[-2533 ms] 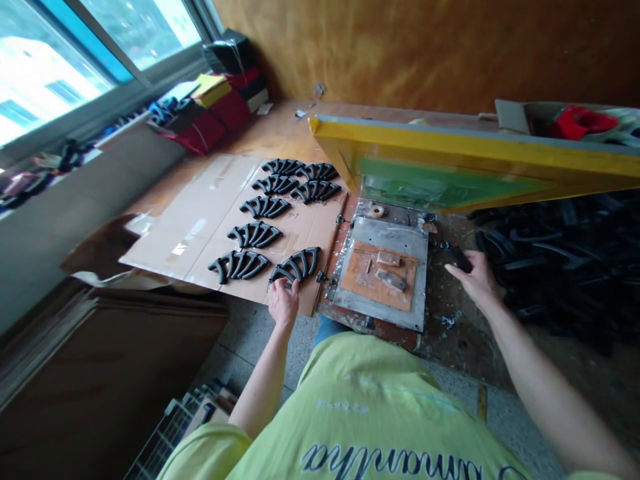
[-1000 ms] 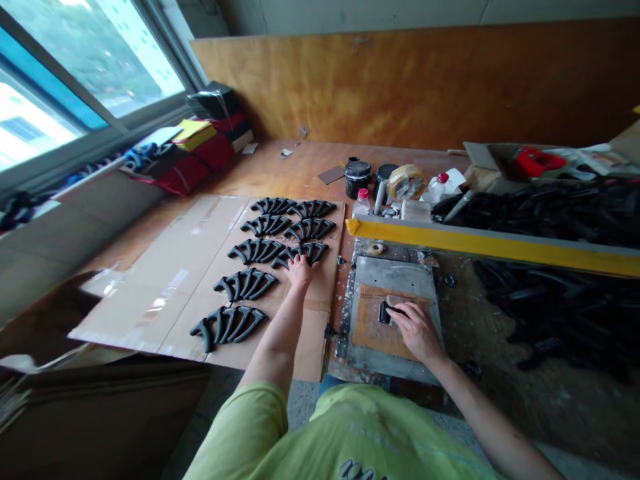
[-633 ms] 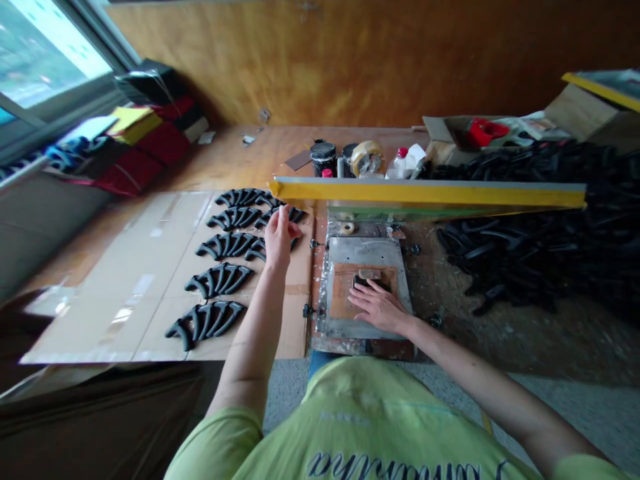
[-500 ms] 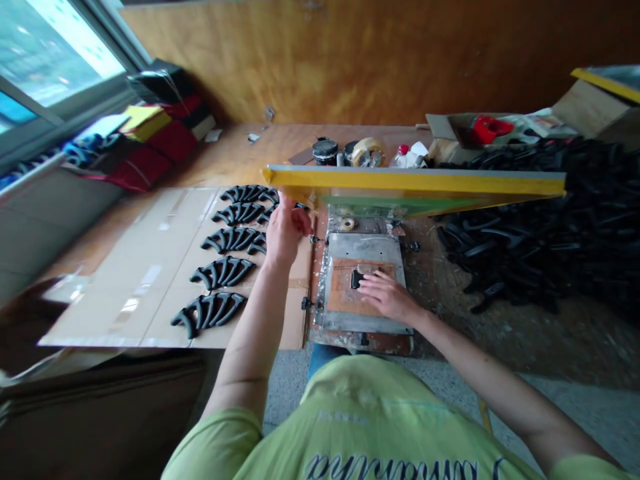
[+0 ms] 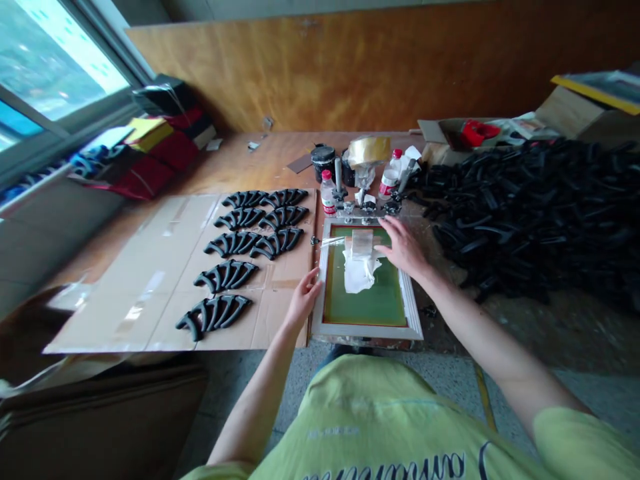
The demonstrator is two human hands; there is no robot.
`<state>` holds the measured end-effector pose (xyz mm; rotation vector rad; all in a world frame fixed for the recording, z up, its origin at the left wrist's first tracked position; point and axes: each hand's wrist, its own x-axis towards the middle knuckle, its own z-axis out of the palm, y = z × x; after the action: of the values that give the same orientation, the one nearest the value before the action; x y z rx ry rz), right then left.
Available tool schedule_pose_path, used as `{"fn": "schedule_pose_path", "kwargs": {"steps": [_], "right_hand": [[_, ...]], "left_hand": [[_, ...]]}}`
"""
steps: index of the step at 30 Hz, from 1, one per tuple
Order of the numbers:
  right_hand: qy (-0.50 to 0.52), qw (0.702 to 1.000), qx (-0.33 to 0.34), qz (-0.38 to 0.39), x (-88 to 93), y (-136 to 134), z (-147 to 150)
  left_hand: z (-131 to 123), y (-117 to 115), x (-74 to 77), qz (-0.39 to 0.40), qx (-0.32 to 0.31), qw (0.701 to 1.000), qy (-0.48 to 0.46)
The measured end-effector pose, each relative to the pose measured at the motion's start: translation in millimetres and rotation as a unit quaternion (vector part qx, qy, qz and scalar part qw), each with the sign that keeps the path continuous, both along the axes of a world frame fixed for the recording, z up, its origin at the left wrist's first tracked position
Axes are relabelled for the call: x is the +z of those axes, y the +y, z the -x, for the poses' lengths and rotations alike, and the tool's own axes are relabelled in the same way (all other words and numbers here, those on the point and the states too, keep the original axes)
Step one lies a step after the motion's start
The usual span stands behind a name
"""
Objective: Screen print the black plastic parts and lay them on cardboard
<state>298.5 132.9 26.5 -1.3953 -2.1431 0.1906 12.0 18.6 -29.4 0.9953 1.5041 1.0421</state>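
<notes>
A screen-printing frame [image 5: 413, 310] with green mesh lies flat in front of me. On the mesh is a patch of white ink [image 5: 357, 275], with a pale squeegee [image 5: 363, 243] at its upper end. My left hand [image 5: 304, 298] is at the frame's left edge, fingers apart and holding nothing; whether it touches the rim I cannot tell. My right hand [image 5: 404, 250] reaches over the frame's upper right side, open, its fingers spread close to the squeegee. What lies beneath the frame is hidden.
Curved black handles [image 5: 217, 317] stand in fanned groups on a cardboard sheet [image 5: 125, 287] at left. A big heap of black handles [image 5: 525, 227] lies at right. Behind the frame are metal clamps [image 5: 369, 207], bottles [image 5: 327, 193], a black tub [image 5: 323, 163] and a tape roll [image 5: 369, 152].
The raised frame has come down flat over the metal base plate. My left hand has moved down toward me from its corner; my right hand has left the black piece and moved up and right.
</notes>
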Motion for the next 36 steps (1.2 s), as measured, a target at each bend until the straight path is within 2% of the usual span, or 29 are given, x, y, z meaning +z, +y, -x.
{"fn": "schedule_pose_path", "kwargs": {"steps": [3, 6, 9, 14, 17, 20, 23, 26, 29, 33, 36], "right_hand": [[-0.100, 0.994, 0.022, 0.034, 1.9, 1, 34], [-0.168, 0.978, 0.049, 0.116, 1.2, -2, 50], [-0.199, 0.966, 0.047, 0.160, 3.5, -9, 52], [-0.210, 0.966, -0.058, 0.137, 5.5, -27, 49], [-0.245, 0.953, -0.102, 0.146, -0.4, -39, 59], [-0.256, 0.949, -0.114, 0.146, -5.8, -46, 75], [-0.243, 0.951, -0.102, 0.163, -3.8, -45, 86], [-0.223, 0.953, -0.082, 0.187, 2.6, -36, 85], [-0.198, 0.967, -0.034, 0.157, 3.1, -28, 76], [-0.186, 0.976, 0.040, 0.102, -11.7, -27, 67], [-0.195, 0.974, 0.091, 0.064, -25.7, -39, 60]], "left_hand": [[0, 1, -30.2, 0.024, -0.024, 0.999, -0.029], [2, 3, -43.9, 0.026, -0.035, 0.999, -0.016], [4, 3, -47.7, 0.021, -0.043, 0.999, -0.002], [6, 3, -53.6, 0.015, -0.046, 0.999, 0.012], [7, 3, -57.9, 0.008, -0.052, 0.998, 0.016], [8, 3, -59.3, 0.007, -0.054, 0.998, 0.017], [9, 4, -58.3, 0.006, -0.051, 0.999, 0.013], [10, 4, -57.3, 0.010, -0.054, 0.998, 0.015], [10, 4, -56.7, 0.015, -0.051, 0.998, 0.020], [10, 3, -55.4, 0.019, -0.049, 0.998, 0.021], [10, 3, -54.7, 0.016, -0.050, 0.999, 0.015]]}}
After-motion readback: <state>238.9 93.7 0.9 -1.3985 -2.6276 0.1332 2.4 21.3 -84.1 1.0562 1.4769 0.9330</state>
